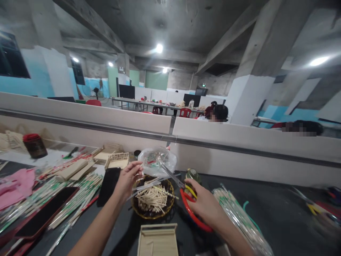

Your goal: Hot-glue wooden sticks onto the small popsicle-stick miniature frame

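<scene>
My right hand grips a pair of scissors with red and yellow handles, the blades pointing up and left over the edge of a clear plastic bag. My left hand is closed in a pinch left of the bag; whatever lies between its fingertips is too small to make out. Between the hands stands a round woven basket full of short pale sticks, with clear plastic strips across its back. In front of it lies a small wooden model piece with a railing.
At left lie bundles of wrapped sticks, a black phone, a pink cloth and a dark jar. Another wrapped bundle sits at right, near a small glass jar. A low partition runs behind; people sit beyond it.
</scene>
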Demonstrator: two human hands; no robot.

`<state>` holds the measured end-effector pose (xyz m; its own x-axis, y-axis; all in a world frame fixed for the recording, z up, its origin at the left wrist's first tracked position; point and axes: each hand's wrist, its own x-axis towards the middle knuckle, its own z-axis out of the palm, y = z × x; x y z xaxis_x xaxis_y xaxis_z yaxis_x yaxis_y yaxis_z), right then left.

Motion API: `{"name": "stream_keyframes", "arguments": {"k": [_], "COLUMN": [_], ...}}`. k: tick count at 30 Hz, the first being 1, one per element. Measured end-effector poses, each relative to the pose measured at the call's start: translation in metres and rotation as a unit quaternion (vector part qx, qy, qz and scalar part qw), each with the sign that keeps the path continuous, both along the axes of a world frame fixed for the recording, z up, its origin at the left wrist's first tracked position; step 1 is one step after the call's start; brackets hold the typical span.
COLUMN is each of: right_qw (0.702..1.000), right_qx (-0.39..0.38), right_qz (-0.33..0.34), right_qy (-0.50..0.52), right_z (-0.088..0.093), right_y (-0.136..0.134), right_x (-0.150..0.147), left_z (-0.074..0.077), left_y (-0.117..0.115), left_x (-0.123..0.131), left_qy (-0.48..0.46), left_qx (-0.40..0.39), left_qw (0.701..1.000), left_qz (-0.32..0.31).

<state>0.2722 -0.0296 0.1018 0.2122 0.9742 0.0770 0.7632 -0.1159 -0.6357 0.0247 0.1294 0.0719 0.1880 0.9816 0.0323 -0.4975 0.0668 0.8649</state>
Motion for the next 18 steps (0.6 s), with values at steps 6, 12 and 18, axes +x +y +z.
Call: {"name": "stream_keyframes", "arguments": {"k": [6,12,18], "right_qw": [0.988,0.961,0.970], "right_qx": [-0.114,-0.236,-0.182], "right_qz": [-0.090,-0.131,-0.150], "right_qy": [-0.049,-0.056,-0.053], "right_z": [-0.027,-0.084,-0.120], "right_y": [-0.124,-0.192,-0.194], "right_x": [0.003,-0.025,-0.073], "left_z": [-0.010,-0.038,-0.048], "left_y": [-0.052,-0.104,-0.143], "left_x": [-0.042,-0.059,-0.054], "left_qy": [0.006,0.002,0.020], "left_qx": [-0.054,-0.102,-0.165], "left_qw": [0.998,0.994,0.986], "left_qz": [0.022,0.024,0.032]}}
